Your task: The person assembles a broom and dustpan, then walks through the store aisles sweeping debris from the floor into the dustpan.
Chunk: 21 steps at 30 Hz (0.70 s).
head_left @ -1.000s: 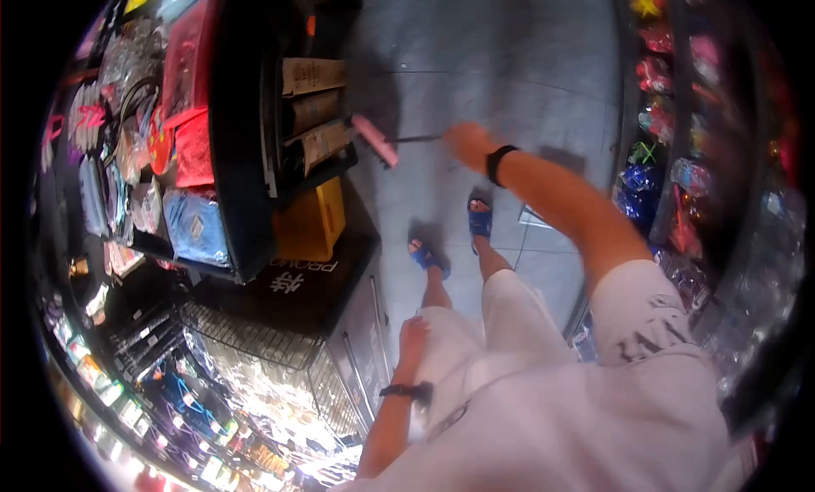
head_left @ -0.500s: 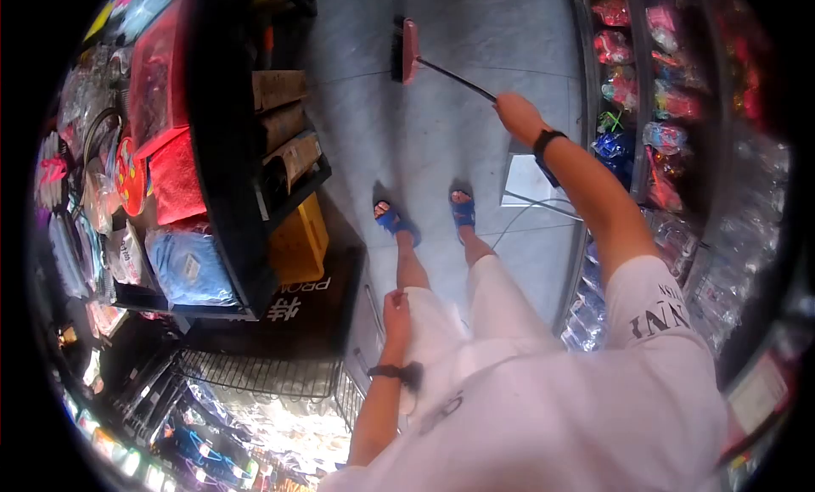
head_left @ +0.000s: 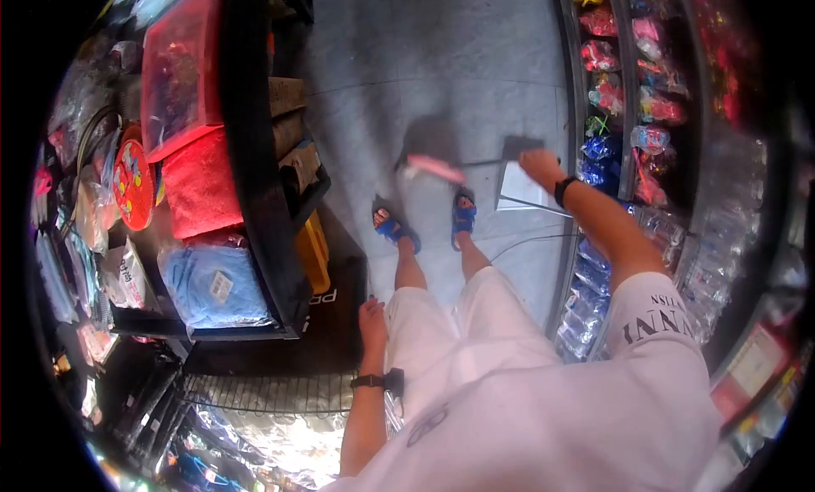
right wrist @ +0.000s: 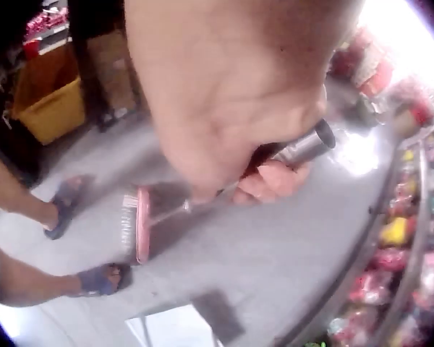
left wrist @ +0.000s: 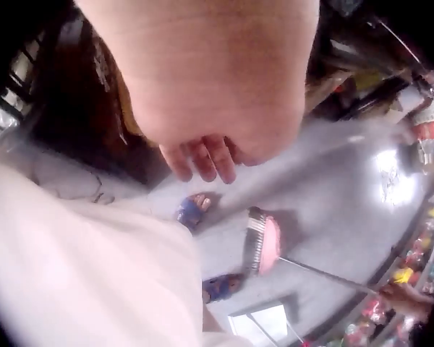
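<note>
My right hand (head_left: 541, 167) grips the upper end of a broom's thin handle, its fingers curled around it in the right wrist view. The broom (right wrist: 143, 225) has a pink head with pale bristles, held over the grey floor ahead of the feet. In the head view the broom head is blurred, close to the sandals (head_left: 463, 216). My left hand (head_left: 372, 324) hangs beside the left thigh; its fingers (left wrist: 218, 160) are loosely curled and hold nothing.
A flat white rectangular object (head_left: 519, 186) lies on the floor to the right, with a thin dark cable (head_left: 531, 238) nearby. Shelves of wrapped goods (head_left: 600, 55) line the right side. On the left stand a dark shelf unit (head_left: 255, 275) and a yellow bin (right wrist: 54, 116).
The broom head has swung out and away to the far side, then back close to the feet. My right hand has shifted right and nearer the body; the left stays hanging by the thigh.
</note>
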{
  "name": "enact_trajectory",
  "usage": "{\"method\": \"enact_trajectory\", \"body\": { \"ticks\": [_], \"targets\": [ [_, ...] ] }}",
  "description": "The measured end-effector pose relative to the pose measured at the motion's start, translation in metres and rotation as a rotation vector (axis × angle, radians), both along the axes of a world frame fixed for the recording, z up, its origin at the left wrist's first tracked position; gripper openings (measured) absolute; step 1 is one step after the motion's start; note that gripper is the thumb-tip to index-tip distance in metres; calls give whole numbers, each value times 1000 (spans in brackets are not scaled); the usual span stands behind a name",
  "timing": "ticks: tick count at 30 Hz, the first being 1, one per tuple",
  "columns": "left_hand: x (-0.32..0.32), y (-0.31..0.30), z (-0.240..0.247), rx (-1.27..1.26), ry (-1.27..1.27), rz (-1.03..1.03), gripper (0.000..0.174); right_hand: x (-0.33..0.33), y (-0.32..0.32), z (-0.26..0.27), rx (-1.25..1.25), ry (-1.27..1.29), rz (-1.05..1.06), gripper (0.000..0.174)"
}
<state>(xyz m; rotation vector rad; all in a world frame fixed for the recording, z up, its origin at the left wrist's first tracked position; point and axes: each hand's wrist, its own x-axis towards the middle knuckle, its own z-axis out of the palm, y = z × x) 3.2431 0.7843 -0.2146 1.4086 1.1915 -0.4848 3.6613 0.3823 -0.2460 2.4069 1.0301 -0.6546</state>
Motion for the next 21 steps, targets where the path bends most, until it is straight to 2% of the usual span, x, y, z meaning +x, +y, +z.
{"method": "enact_trajectory", "body": {
  "ticks": [2,3,5,6,8,9,10,12,15,16,17,21],
  "targets": [
    [15,5,16,-42,-16,24,27,35,-1,8,8,-165,59,10],
    [23,6,23,-63,-25,30,27,58,-3,-5,-7,-138,-59,10],
    [40,5,26,-99,-6,2,27,74,13,38,19,-190,-55,12],
    [49,3,27,-117,-1,-18,26,80,16,57,30,-223,-59,13],
    [68,-3,29,-114,-49,-138,24,56,-4,66,151,-168,-243,14],
    [79,-8,29,-113,-75,-201,23,37,-15,73,213,-145,-336,14],
    [92,-14,32,-90,-105,-282,22,8,-17,88,82,-181,-344,18],
    [119,-29,43,-48,-167,-453,20,-65,-42,94,105,-194,-495,27],
    [162,-54,65,-70,-259,-618,18,-186,-72,132,195,36,-781,29],
    [170,-61,60,-82,-274,-650,18,-225,-83,133,196,215,-1026,28],
    [175,-66,53,-91,-286,-684,18,-268,-101,129,155,395,-1117,28],
    [222,-111,52,-154,-328,-798,18,-372,-138,181,207,615,-1494,26]
  ]
}}
